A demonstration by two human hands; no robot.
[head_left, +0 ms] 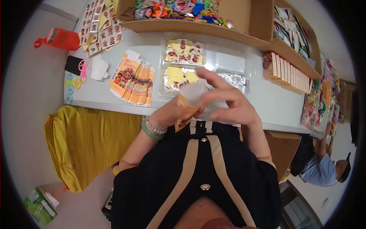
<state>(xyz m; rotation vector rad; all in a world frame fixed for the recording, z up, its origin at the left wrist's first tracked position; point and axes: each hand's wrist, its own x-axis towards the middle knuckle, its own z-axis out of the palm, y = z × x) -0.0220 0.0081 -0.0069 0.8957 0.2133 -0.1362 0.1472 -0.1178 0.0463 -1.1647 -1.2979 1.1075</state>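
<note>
My left hand is closed around a small orange cardboard box, held upright close to my body at the table's front edge. The box's top seems unfolded, with its white inner side showing. Just right of it hovers my right hand, slightly blurred, its fingers spread and nothing visible in them. Behind both hands lies a clear plastic tray with compartments. Two of these hold sticker sheets with yellow backing, and another holds silvery packets, partly covered by my right hand.
Fanned flat orange boxes lie left of the tray. A row of boxes stands at right. Cartons of colourful cords and packets line the back. A red bottle, phone and scissors lie left. A co-worker is at far right.
</note>
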